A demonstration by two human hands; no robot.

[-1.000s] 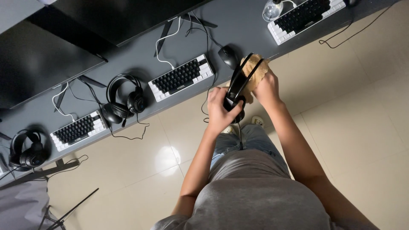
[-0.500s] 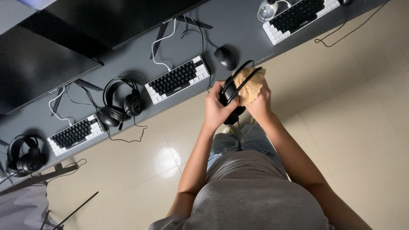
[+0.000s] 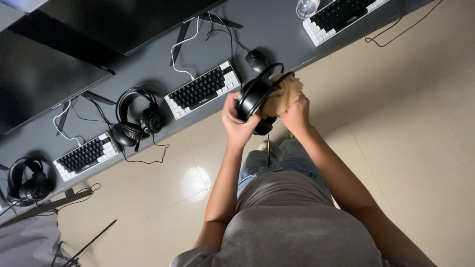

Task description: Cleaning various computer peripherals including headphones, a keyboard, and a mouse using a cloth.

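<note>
I hold a black headset (image 3: 253, 97) up in front of my chest, just off the desk's near edge. My left hand (image 3: 236, 124) grips one ear cup from below. My right hand (image 3: 296, 114) presses a crumpled tan cloth (image 3: 283, 95) against the inside of the headband and the other cup. The headset's cable hangs down between my arms. Behind it on the dark grey desk (image 3: 148, 64) lie a black-and-white keyboard (image 3: 203, 89) and a black mouse (image 3: 256, 60).
Another black headset (image 3: 134, 121) rests on the desk to the left, next to a second keyboard (image 3: 85, 155). A third headset (image 3: 25, 179) sits at the far left. Dark monitors (image 3: 64, 54) line the back, a third keyboard (image 3: 344, 17) and a glass (image 3: 308, 7) are at the right. Beige tile floor lies below.
The headset and both hands have shifted slightly left and lower in view. My right hand has moved the cloth along the headset; the grip is unchanged.
</note>
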